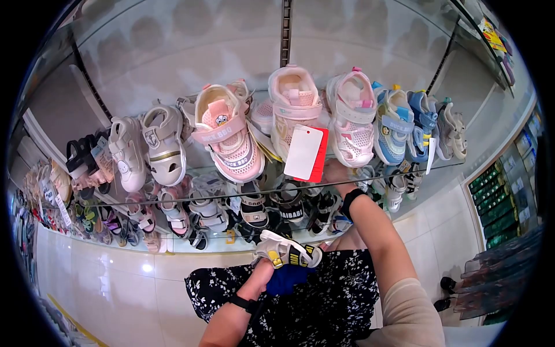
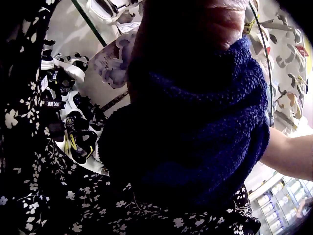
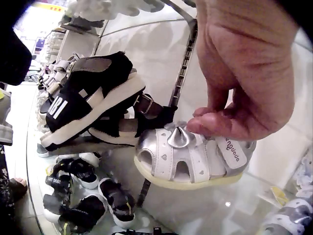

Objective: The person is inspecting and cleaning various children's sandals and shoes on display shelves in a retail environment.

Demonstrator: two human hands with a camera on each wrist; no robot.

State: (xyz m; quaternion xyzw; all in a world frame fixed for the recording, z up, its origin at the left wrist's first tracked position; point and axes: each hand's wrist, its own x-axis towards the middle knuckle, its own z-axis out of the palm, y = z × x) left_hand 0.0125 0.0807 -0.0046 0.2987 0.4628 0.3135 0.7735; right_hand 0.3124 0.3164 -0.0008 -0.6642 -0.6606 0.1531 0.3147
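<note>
My left hand (image 1: 263,274) holds a white child's sandal (image 1: 287,253) with yellow and black straps, low in front of the patterned skirt. A dark blue terry cloth (image 2: 210,127) is bunched in the same hand and fills the middle of the left wrist view, where the sandal is hidden. Under the glass shelf reaches my right hand (image 3: 244,78). Its thumb and fingers pinch the upper of a silver-and-white child's sandal (image 3: 188,159), beside the strap. Behind that sandal stands a pair of black sandals (image 3: 93,98) with white soles.
Pink shoes (image 1: 231,139), white shoes (image 1: 163,144) and blue shoes (image 1: 395,130) line the glass shelf above the hands. A white and red tag (image 1: 303,153) hangs over its edge. Black shoes (image 3: 80,210) sit lower down. Another person's skirt (image 1: 491,283) shows at right.
</note>
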